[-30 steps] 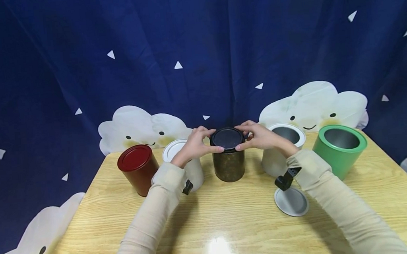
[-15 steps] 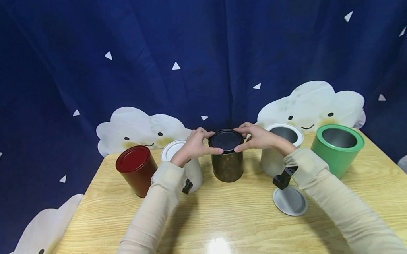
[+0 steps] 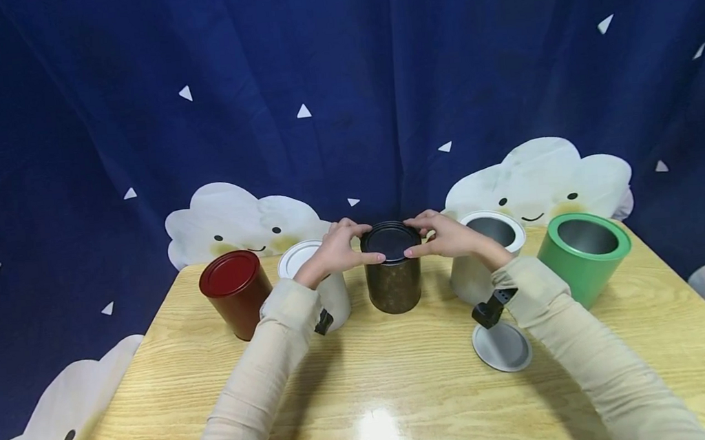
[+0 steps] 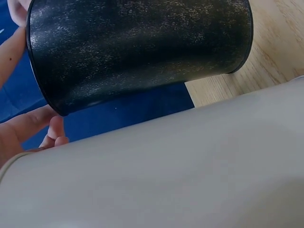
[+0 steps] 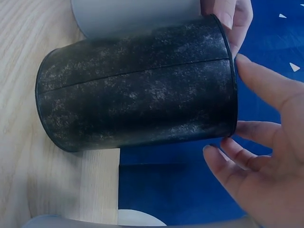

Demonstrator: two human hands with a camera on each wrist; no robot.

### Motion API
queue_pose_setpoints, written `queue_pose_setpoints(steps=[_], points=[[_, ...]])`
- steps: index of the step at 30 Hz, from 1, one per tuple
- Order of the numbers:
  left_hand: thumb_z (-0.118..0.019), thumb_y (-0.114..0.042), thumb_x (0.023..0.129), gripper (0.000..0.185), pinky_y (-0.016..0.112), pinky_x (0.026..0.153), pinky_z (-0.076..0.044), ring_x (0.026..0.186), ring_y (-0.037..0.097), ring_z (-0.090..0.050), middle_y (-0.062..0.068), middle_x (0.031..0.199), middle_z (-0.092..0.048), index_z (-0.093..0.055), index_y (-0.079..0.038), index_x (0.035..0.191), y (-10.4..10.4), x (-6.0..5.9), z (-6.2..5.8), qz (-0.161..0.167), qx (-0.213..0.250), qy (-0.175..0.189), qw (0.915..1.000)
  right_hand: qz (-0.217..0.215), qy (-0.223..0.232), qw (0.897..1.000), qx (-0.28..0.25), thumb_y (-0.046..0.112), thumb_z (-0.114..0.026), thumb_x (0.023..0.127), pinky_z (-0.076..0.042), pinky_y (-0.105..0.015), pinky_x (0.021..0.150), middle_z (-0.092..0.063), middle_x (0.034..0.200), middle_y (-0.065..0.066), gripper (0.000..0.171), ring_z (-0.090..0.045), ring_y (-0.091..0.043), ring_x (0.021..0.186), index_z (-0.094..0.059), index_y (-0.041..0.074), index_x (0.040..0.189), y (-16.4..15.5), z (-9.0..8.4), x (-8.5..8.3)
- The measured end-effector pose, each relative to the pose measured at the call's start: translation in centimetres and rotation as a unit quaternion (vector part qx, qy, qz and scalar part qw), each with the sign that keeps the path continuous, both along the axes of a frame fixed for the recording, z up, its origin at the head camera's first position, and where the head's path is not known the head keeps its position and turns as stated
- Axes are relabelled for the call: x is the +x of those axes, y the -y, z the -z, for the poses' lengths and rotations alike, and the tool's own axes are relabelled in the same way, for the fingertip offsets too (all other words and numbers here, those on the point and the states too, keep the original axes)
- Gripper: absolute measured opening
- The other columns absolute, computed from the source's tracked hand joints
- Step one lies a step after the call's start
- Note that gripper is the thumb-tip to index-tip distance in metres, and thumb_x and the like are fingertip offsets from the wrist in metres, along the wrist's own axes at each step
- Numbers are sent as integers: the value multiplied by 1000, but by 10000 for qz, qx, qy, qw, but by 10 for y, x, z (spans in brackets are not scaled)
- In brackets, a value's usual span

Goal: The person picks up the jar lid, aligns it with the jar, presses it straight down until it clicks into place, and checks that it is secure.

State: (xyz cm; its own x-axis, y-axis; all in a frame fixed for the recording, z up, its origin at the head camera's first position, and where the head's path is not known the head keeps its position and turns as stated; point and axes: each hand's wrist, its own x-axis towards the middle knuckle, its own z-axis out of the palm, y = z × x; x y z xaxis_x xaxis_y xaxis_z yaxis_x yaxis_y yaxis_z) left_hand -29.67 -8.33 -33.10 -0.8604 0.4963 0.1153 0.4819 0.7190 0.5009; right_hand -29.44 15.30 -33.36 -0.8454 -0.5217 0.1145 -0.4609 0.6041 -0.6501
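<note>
Pinching the black lid [image 3: 390, 240]: both hands (fingertips only).

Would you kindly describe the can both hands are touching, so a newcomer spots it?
On the wooden table, five cans stand in a row. The middle one, a dark speckled metal can, is the only blackish can, its black lid held by both hands.

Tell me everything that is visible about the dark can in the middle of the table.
The dark can is a cylinder that looks like metal, black with brownish-gold speckles and a vertical seam. It stands upright on the wooden table, between two white cans. A black lid with a raised rim sits on its top. The left hand and the right hand touch the lid's rim from opposite sides with curled fingers.
</note>
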Motion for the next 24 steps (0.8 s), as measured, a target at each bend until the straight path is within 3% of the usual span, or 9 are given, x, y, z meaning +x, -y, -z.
queue_pose_setpoints(steps=[11,17,24], points=[[-73,-36,74,59,41,86,-32,101,24,-39,10,108,-49,-58,-5,122,-2,2,-1,-171,-59,-86,9998,290,-35,9993,-225,17,-70,79,-43,-45,84,-46,113,-24,56,-51,-36,99,-50,-6,126,4,5,3],[-74,-36,73,60,40,85,-32,100,24,-39,9,107,-50,-58,-5,122,-2,1,-1,-213,-47,-39,9998,351,-7,9994,9,20,-70,79,-43,-39,79,-48,114,-23,56,-52,-33,97,-50,-4,126,5,4,4],[-73,-37,74,59,41,83,-31,99,25,-39,10,107,-50,-58,-5,122,-2,3,-1,-208,-134,-156,9996,545,-131,9984,-67,19,-71,78,-40,-33,74,-50,107,-21,56,-51,-27,88,-52,-4,125,6,6,8]])
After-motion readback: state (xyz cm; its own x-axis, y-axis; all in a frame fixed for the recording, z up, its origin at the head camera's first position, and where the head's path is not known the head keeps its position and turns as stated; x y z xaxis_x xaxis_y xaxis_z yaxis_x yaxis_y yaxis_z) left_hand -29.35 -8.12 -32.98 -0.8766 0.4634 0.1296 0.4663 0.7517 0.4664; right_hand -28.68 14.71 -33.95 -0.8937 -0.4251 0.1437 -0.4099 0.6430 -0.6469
